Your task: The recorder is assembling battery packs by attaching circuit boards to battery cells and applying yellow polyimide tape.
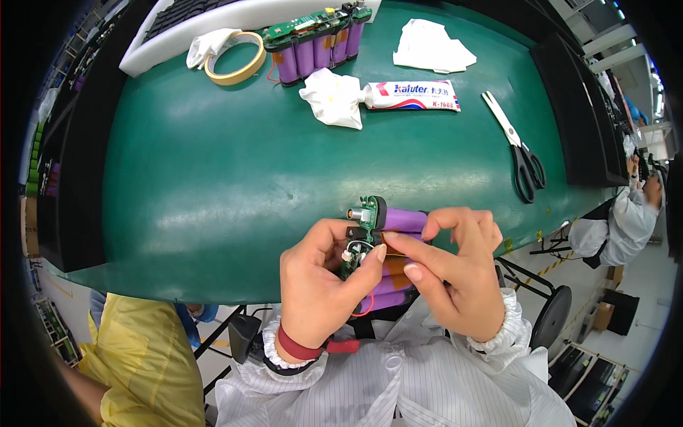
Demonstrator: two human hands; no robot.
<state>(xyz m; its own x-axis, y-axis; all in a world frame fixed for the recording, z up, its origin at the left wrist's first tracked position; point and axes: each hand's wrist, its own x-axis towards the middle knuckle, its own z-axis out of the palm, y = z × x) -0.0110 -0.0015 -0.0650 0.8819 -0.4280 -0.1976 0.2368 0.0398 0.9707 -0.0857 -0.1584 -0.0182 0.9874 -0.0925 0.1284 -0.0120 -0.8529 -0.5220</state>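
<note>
Steadying a purple-celled battery pack (404, 219) at the glossy green tabletop's (213, 156) near edge; likely a tape or wire fix. Left hand (316, 285) grips its board end; right hand (462, 285) half-curled at the amber tape (395, 267), pinch unclear. Next move calls for steady support. Beyond: black-handled scissors (525, 171). Right: white-coated worker (622, 224).

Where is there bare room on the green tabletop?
Bare: the left stretch below the masking tape roll, and the middle between the glue tube and held battery pack. Crowded: the far side, around the standing battery pack.
</note>
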